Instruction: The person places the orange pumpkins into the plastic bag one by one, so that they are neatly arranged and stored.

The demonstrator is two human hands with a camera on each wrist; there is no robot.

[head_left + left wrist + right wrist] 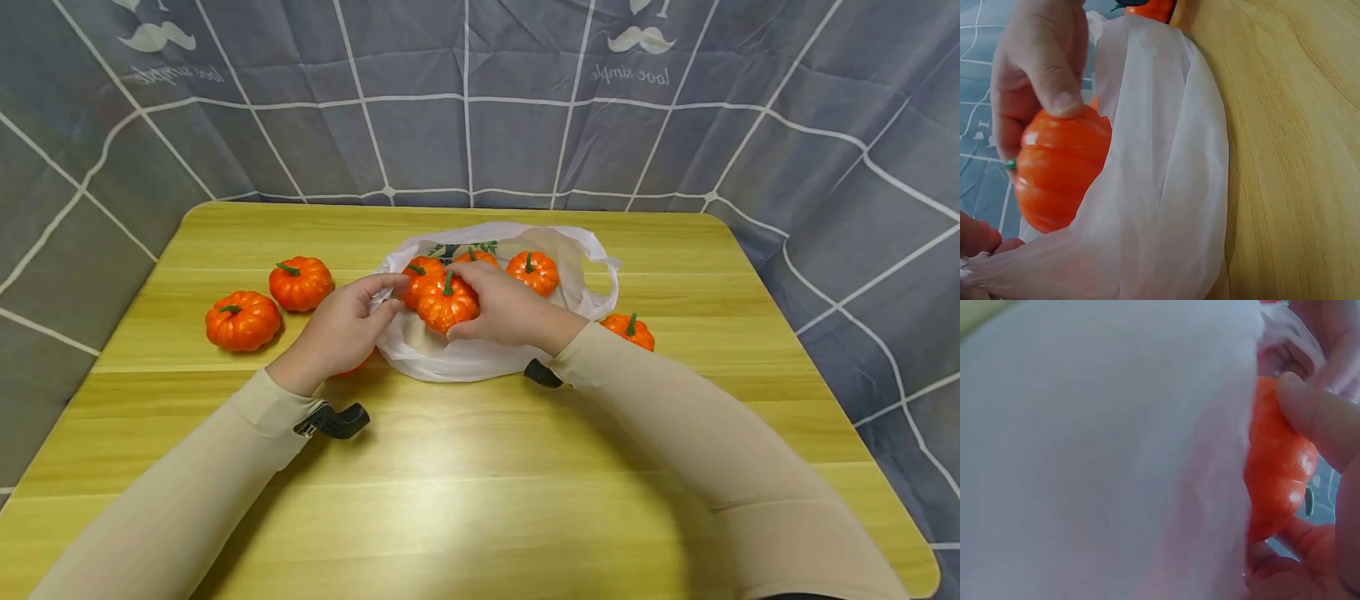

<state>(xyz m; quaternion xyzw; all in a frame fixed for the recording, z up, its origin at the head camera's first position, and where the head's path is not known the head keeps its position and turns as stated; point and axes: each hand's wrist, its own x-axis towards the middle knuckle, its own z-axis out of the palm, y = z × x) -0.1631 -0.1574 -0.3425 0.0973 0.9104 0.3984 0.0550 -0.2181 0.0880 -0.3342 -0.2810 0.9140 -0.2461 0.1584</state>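
Observation:
My right hand (510, 310) grips an orange pumpkin (444, 310) with a green stem, thumb on its near side, over the mouth of a white plastic bag (465, 367). At the bag's left rim, my left hand (337, 330) pinches the plastic; its fingers (977, 237) show at the lower left of the left wrist view. Inside the bag lie more pumpkins, one at the left (418, 273), one at the back (480, 257) and one at the right (534, 272). In the right wrist view the bag (1104, 456) hides part of the held pumpkin (1279, 469).
Two pumpkins (243, 322) (301, 284) sit on the wooden table (450, 500) left of the bag. Another (628, 328) is right of it, partly behind my right sleeve, and a red-orange edge shows beneath my left hand. A grey checked curtain (420, 142) surrounds the table's back and sides.

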